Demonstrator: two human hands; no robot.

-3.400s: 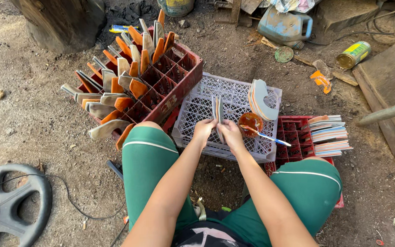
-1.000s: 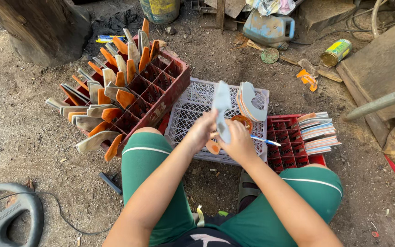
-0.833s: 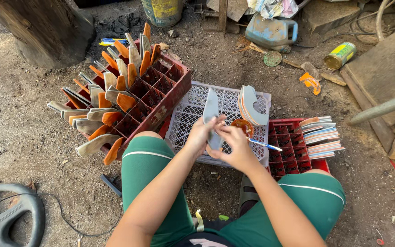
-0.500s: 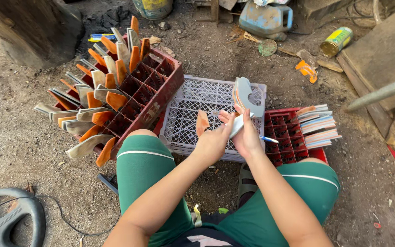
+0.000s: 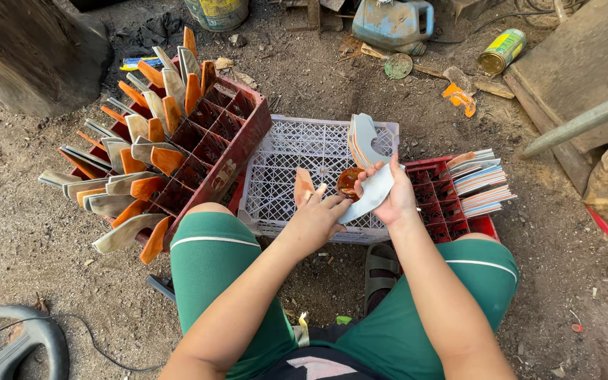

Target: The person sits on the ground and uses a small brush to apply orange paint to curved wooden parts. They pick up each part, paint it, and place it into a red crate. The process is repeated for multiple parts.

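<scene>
Blade (image 5: 369,198), curved and pale, is now tilted flat and gripped by the right hand (image 5: 393,200), where a second ago it was held upright; an orange-tipped piece (image 5: 303,187) is pinched by the left hand (image 5: 318,218), just beside it, above the white crate (image 5: 276,169); a handle fitting is judged under way

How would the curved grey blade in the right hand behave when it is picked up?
The grey blade likely stays stiff: it keeps its curve in the right hand. It looks thin and flat, so probably light and unlikely to roll.
</scene>
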